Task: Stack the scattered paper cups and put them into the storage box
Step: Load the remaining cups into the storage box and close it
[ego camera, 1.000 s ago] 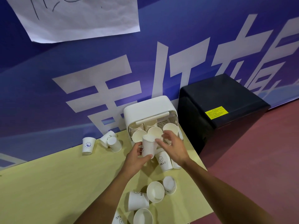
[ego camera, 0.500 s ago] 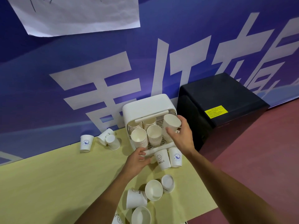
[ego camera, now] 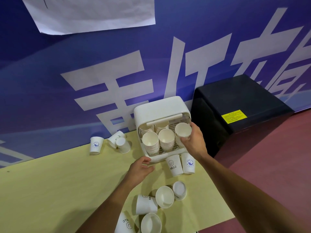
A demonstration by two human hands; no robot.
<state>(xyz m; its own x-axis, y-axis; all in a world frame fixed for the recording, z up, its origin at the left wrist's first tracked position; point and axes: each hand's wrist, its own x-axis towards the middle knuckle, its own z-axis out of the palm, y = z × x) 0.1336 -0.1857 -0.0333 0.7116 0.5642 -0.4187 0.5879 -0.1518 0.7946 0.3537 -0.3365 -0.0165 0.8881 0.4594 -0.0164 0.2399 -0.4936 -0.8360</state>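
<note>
Five loose cups [ego camera: 164,196] lie at the counter's [ego camera: 50,182] near edge. Left hand [ego camera: 141,169], fingers relaxed and empty, sits just before the storage box [ego camera: 159,106]. Right hand [ego camera: 193,142] grips a cup [ego camera: 183,130] at the box's right front.

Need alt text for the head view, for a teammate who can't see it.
The right hand holds a paper cup at the open white storage box, beside cup stacks; the left hand is by its base. Loose cups dot the yellow table.
</note>
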